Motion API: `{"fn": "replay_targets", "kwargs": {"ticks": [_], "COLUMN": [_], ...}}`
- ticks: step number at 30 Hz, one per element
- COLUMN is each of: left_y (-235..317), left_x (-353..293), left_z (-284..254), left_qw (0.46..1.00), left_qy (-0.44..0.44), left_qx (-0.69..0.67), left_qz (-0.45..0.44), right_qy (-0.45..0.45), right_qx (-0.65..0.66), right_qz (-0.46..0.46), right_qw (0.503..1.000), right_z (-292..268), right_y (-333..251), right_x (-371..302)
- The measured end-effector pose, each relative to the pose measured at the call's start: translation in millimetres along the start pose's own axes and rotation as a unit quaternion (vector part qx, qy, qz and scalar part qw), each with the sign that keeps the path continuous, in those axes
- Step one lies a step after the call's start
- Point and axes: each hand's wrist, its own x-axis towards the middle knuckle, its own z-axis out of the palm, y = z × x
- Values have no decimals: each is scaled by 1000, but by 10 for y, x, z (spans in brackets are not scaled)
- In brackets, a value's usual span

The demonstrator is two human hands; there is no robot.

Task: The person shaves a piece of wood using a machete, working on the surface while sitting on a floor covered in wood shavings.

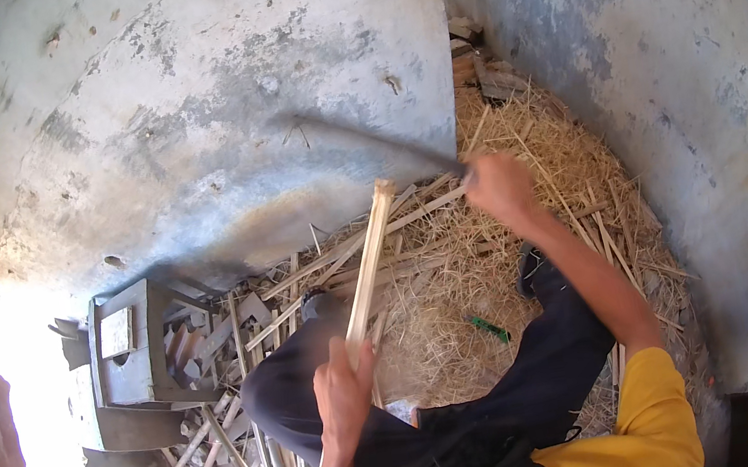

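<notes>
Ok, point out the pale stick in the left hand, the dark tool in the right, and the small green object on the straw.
Pale stick [368, 265]: head view, middle of its exposed length.
Dark tool [400, 147]: head view, on its blurred length.
Small green object [488, 329]: head view, its middle.

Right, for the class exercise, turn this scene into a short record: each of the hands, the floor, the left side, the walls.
Left hand: grips a pale split stick
Right hand: grips a long dark tool, blurred
Floor: straw-like shavings, a small green object
Left side: grey box-shaped thing
Walls: patchy, grey-blue
</notes>
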Motion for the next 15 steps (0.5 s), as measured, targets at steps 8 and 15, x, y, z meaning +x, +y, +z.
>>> {"fn": "replay_targets", "kwargs": {"ticks": [8,15], "left_y": [135,74], "left_x": [117,117], "left_z": [-6,-19], "left_qw": [998,996], "left_qy": [34,-19], "left_qx": [11,-46], "left_qz": [57,73], "right_qy": [42,83], "right_qx": [9,182], "right_qz": [-72,-25], "right_qw": [996,980], "right_z": [35,0], "right_y": [-39,75], "right_x": [-243,-194]}}
